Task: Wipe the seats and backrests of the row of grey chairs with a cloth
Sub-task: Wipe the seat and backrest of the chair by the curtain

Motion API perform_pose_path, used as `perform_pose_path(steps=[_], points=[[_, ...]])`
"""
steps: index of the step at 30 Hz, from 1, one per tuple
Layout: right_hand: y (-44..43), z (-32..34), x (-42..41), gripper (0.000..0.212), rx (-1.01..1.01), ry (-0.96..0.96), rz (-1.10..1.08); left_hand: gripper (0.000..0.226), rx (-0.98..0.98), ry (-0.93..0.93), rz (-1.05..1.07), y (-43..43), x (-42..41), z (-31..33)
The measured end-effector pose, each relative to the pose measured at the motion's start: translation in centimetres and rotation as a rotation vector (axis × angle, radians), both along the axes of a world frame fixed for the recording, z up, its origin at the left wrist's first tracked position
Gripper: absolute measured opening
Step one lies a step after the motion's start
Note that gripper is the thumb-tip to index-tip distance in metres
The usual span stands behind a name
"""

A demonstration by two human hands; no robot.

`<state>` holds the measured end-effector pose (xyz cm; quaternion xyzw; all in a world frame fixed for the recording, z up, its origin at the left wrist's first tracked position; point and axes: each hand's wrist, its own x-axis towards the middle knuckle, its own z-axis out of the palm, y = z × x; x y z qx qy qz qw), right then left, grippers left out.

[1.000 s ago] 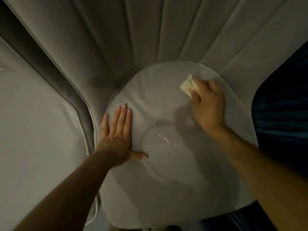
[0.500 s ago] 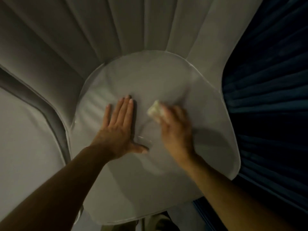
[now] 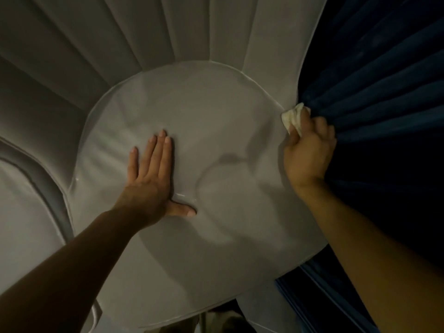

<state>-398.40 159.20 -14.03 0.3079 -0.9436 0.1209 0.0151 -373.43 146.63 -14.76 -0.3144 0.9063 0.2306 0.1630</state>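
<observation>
Left hand [image 3: 149, 179] lies flat, bracing the seat [image 3: 216, 111]; the right hand [image 3: 307, 150], grasping the cloth [image 3: 293, 117] at the rim, should sweep inward in overlapping strokes.

The left hand [image 3: 150, 181] is laid flat, palm down, on the seat [image 3: 216, 111] left of its middle, with the fingers kept straight and the thumb spread to the right. Its forearm is stretched in from the lower left. The right hand [image 3: 308, 150] is held at the seat's right edge, its fingers curled round a pale cloth [image 3: 292, 117]. The cloth seems to be pressed against that edge. The right forearm is extended from the lower right.
</observation>
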Motion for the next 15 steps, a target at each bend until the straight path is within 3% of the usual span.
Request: perform_pose_path(steps=[3, 12, 15], points=[[-0.3, 0.0, 0.9, 0.044, 0.027, 0.046, 0.009, 0.141, -0.020, 0.015, 0.004, 0.2, -0.1, -0.1], [-1.6, 0.9, 13.2, 0.038, -0.101, -0.179, 0.321, 0.142, 0.033, 0.041, 0.024, -0.1, 0.1, 0.1], [-1.3, 1.6, 12.7, 0.036, -0.162, -0.248, 0.384, 0.144, 0.034, 0.038, 0.073, 0.2, 1.7, 0.6]])
